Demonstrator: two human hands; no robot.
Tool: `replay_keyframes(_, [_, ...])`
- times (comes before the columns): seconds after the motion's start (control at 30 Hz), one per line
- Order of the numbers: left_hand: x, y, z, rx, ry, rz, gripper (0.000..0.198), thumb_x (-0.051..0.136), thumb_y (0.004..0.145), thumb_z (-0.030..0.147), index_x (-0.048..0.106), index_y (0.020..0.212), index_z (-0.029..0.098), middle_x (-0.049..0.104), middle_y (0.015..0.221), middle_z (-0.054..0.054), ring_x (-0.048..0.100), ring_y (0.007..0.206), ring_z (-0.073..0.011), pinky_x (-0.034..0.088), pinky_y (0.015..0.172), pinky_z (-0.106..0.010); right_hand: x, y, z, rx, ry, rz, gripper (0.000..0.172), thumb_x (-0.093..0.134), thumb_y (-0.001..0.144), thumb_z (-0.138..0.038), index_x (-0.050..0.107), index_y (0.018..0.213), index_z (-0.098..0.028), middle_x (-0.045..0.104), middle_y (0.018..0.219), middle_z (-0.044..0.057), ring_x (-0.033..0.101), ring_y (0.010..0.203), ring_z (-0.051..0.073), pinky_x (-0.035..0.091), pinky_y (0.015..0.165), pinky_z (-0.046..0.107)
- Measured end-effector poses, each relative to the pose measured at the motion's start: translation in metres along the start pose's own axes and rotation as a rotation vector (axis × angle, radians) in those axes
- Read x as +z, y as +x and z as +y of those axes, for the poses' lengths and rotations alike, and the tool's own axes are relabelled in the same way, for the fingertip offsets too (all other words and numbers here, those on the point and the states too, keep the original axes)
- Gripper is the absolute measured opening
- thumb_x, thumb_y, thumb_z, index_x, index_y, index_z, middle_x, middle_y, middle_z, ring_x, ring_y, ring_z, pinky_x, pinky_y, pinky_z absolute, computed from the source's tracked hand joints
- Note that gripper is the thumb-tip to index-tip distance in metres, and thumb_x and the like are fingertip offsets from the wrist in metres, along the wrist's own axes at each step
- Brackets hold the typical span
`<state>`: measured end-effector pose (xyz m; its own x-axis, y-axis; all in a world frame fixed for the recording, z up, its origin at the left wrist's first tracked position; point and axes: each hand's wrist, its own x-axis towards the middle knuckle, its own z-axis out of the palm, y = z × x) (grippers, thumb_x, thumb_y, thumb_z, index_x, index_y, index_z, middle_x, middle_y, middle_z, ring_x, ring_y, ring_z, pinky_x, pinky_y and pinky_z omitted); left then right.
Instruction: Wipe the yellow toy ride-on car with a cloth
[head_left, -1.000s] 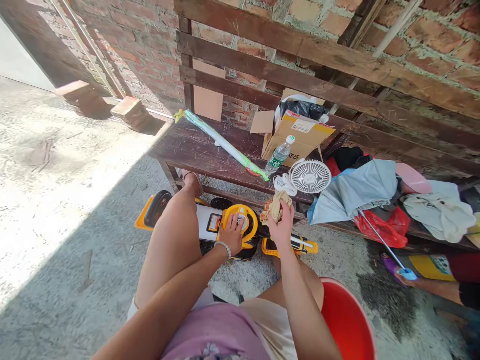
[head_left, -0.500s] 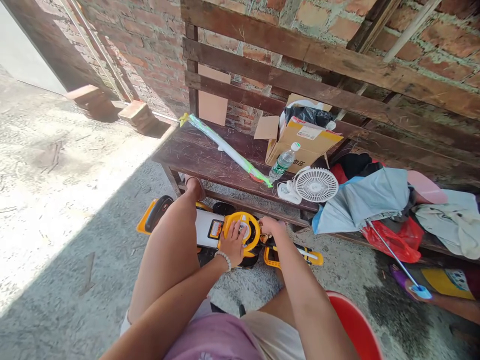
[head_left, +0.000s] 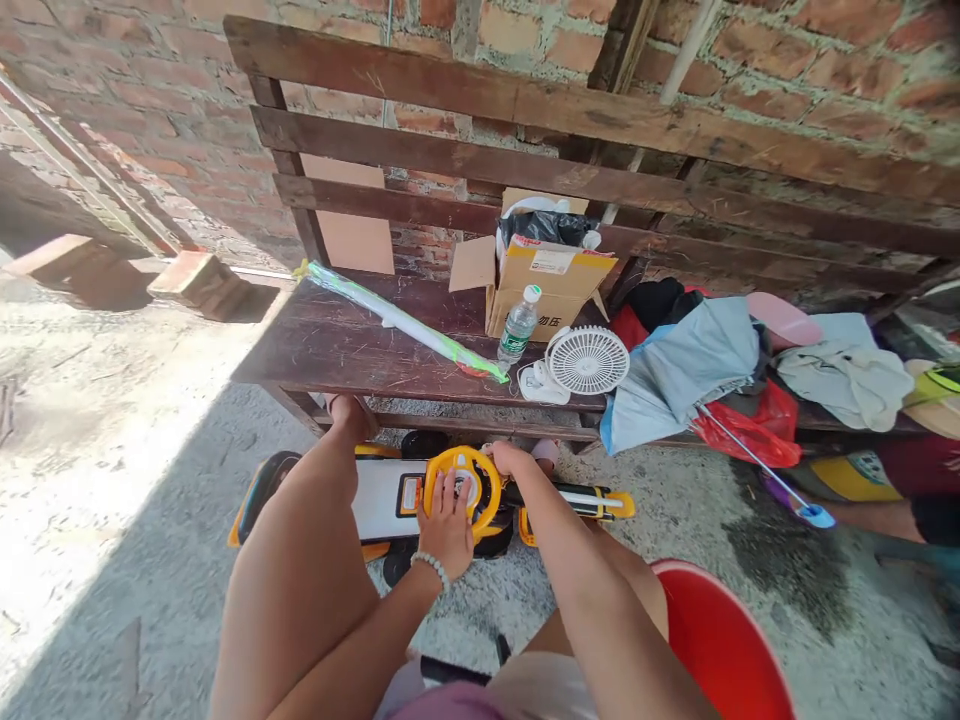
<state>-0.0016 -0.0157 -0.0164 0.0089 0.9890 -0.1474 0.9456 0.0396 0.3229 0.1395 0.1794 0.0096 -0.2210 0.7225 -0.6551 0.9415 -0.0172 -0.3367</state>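
Observation:
A yellow toy steering wheel [head_left: 491,478] sits on a white and yellow ride-on toy [head_left: 379,500] between the person's legs. My left hand [head_left: 448,515] lies on the wheel's centre and left side, fingers apart, with a beaded bracelet at the wrist. At the wheel's upper right edge is my right hand [head_left: 506,458], its fingers bent and mostly hidden; what they hold, if anything, cannot be made out. To the right, a yellow and black arm-like part [head_left: 619,505] of the toy sticks out past my right forearm.
On the wooden bench [head_left: 277,350] are a long wrapped item [head_left: 405,322], a cardboard box [head_left: 555,285], a bottle [head_left: 519,328], a white fan [head_left: 589,360] and a folded umbrella [head_left: 686,365]. A red bucket [head_left: 720,640] stands lower right; another person's arm or leg [head_left: 874,518] shows at right.
The view has shifted right, so the bench and its items appear further left. My right hand has moved from beside the wheel to its upper right edge. My left hand stays on the wheel.

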Motion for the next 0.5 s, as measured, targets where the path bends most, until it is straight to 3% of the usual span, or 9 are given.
replay_keyframes(0.13, [0.001, 0.002, 0.002, -0.004, 0.017, 0.005, 0.076, 0.053, 0.101, 0.026, 0.037, 0.175, 0.027, 0.022, 0.186, -0.012, 0.021, 0.172, -0.039, 0.033, 0.13, -0.07, -0.015, 0.0, 0.01, 0.023, -0.003, -0.057, 0.029, 0.09, 0.062, -0.012, 0.087, 0.088, -0.024, 0.086, 0.095, 0.009, 0.08, 0.096, 0.031, 0.057, 0.082, 0.034])
replay_keyframes(0.3, [0.0, 0.001, 0.003, -0.011, 0.028, 0.0, 0.076, 0.053, 0.101, 0.024, 0.038, 0.175, 0.028, 0.022, 0.186, -0.012, 0.02, 0.173, -0.037, 0.036, 0.129, -0.071, -0.04, -0.003, 0.033, 0.017, -0.008, -0.117, 0.023, 0.091, 0.061, -0.022, 0.085, 0.084, -0.025, 0.081, 0.083, 0.004, 0.078, 0.087, 0.028, 0.056, 0.076, 0.033])
replay_keyframes(0.5, [0.0, 0.001, 0.004, -0.009, 0.047, 0.036, 0.076, 0.055, 0.1, 0.022, 0.04, 0.174, 0.025, 0.024, 0.186, -0.013, 0.023, 0.172, -0.0381, 0.036, 0.129, -0.07, -0.08, -0.02, 0.1, 0.042, 0.113, -0.035, 0.016, 0.091, 0.065, -0.026, 0.078, 0.073, -0.021, 0.074, 0.074, 0.004, 0.072, 0.077, 0.024, 0.053, 0.075, 0.032])
